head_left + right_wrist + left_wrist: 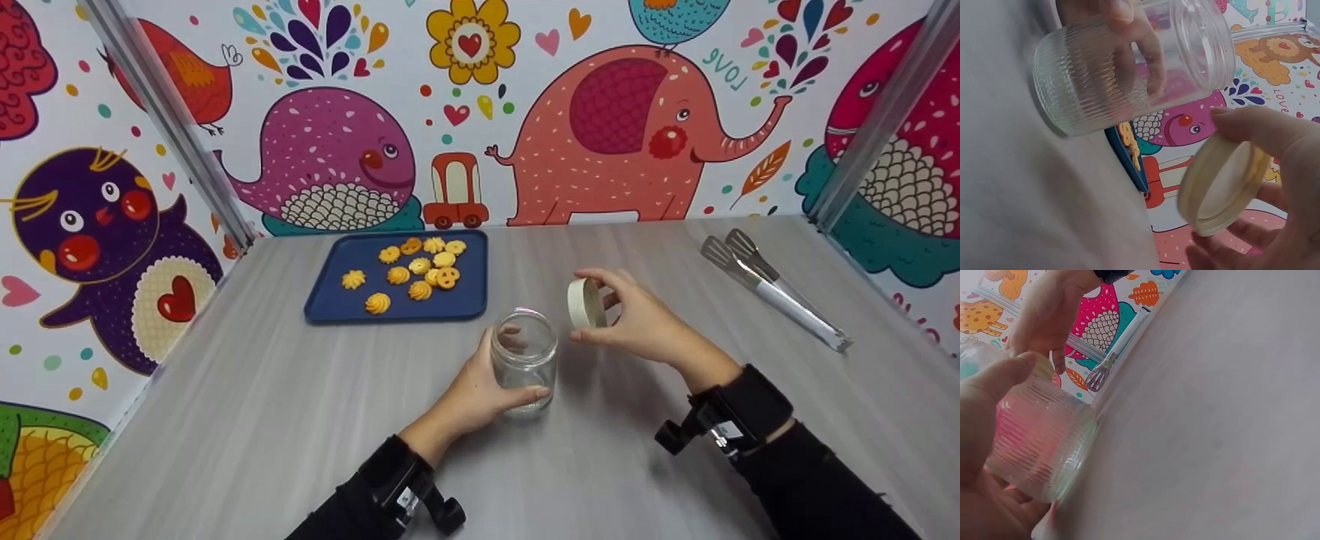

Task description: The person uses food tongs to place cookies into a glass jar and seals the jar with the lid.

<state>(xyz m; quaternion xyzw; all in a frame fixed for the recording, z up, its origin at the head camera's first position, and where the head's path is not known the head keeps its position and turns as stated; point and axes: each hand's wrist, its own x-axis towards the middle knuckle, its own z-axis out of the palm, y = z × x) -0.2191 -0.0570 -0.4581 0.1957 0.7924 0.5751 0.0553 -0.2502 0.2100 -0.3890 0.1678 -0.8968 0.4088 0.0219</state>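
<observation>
A clear glass jar [526, 375] with an uncovered mouth stands near the middle of the table, and the left hand [480, 390] grips it round its left side. Ribbed glass shows on the jar [1089, 73] in the right wrist view. Just right of the jar's mouth, the right hand [637, 319] holds a cream lid [586, 304] on edge between thumb and fingers, apart from the jar. The lid's hollow inside faces the right palm in the right wrist view. Part of the left hand's fingers lies behind the glass.
A blue tray [330, 300] with several cookies [398, 275] lies at the back left. Metal tongs [784, 292] rest at the back right. Patterned panels [465, 112] stand behind and beside the grey table [262, 420].
</observation>
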